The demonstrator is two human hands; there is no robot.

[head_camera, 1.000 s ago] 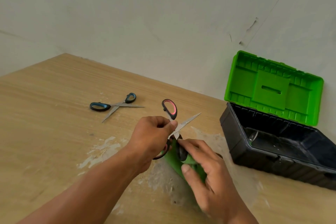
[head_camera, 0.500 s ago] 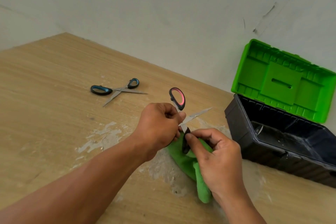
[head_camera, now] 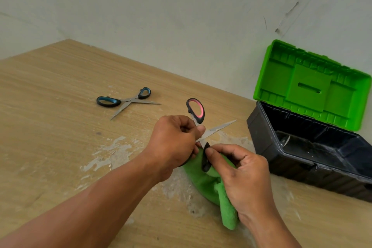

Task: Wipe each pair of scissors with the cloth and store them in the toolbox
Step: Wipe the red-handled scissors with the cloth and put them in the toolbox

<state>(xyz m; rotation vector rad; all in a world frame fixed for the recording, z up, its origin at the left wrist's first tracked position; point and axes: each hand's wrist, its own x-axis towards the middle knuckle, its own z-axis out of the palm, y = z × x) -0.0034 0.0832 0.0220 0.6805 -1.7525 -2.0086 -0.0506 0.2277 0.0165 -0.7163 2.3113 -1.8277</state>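
My left hand [head_camera: 173, 141] grips a pair of red-and-black scissors [head_camera: 196, 111] near the pivot, blades spread, one red-lined loop up and one blade tip pointing right. My right hand [head_camera: 241, 175] holds a green cloth [head_camera: 209, 185] and pinches it round the lower blade or handle, which is partly hidden. A second pair of scissors [head_camera: 124, 101], blue-and-black, lies spread apart on the wooden table [head_camera: 50, 106] to the far left. The toolbox [head_camera: 263, 137] stands open at right, black base with its green lid [head_camera: 310, 84] tipped back against the wall.
The wall runs along the table's far edge. Worn, pale scuffed patches mark the tabletop below my hands. Something pale and shiny lies inside the toolbox base; I cannot tell what it is.
My right hand with the cloth has slid up the scissors toward the pivot. The scissors have stayed spread in my left hand. The blue scissors and toolbox have not moved.
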